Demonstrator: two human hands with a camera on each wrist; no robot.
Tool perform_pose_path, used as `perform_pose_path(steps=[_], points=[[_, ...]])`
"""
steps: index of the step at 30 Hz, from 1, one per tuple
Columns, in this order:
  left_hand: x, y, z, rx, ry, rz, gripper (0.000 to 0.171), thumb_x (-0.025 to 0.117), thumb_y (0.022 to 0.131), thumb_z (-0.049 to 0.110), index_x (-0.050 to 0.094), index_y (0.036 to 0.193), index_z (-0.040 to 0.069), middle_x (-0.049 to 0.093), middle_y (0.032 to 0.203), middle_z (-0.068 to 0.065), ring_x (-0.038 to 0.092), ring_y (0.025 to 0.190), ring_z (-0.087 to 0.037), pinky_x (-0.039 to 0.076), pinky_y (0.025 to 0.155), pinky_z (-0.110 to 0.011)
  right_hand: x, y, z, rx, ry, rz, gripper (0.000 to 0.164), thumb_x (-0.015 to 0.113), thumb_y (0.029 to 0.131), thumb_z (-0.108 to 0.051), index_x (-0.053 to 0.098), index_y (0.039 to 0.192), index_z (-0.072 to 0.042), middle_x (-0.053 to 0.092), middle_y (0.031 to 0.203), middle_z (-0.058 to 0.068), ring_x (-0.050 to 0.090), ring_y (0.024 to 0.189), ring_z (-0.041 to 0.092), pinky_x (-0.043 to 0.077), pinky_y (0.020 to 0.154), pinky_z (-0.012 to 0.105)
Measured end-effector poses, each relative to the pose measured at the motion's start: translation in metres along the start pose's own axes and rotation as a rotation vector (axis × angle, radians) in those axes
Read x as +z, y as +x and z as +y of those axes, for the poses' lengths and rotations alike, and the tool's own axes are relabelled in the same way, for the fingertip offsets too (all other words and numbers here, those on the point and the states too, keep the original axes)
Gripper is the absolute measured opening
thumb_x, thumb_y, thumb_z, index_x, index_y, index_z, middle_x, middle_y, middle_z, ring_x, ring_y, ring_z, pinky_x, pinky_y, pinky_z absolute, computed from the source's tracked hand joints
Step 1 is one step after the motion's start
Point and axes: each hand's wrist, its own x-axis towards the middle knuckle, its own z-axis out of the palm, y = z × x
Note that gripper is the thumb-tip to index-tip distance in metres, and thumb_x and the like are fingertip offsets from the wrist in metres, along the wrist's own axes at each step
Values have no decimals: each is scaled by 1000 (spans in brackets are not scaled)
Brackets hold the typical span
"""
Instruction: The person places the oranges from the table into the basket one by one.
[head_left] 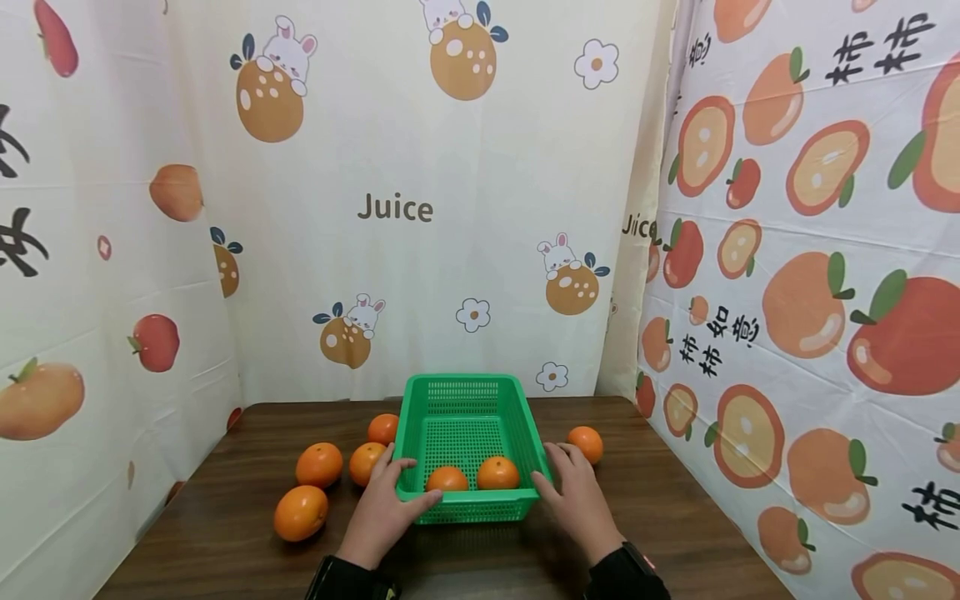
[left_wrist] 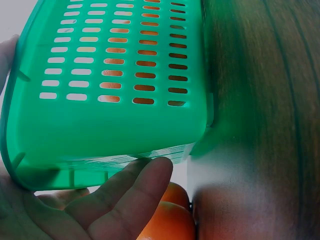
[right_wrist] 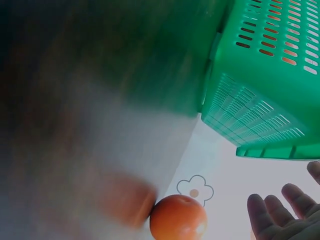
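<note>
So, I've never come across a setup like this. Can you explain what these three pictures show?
There is no machine here: a person works with two bare hands. The wide picture comes from a camera worn on the head, looking forward and down. The other two come from wrist cameras, each watching that hand's work, so the table looks tipped sideways. At the table's middle is a green basket with two oranges inside; four more oranges lie to its left and one orange to its right. The left hand holds the basket's near left corner. The right hand is at its right rim, fingers spread; how firmly it touches, if at all, is hard to tell.
</note>
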Motion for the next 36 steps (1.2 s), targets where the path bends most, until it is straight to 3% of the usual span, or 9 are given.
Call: perform_pose_path(steps=[19,36], points=[[3,1,-1,-10,2,15,78,83,87,59,63,143,9,19,177,-20,31,157,-52,43,112,-71,-10,-7,12,83,-32,20,50,63,108,-41,58,153,-20,48,157,19,46,143,51,45,112,71],[3,2,-2,-11,9,14,79,83,86,60,63,143,9,18,177,-19,30,157,-52,43,113,-71,-17,-3,19,113,-90,26,55,66,106,-38,57,153,-13,46,153,26,47,138,52,46,110,70]])
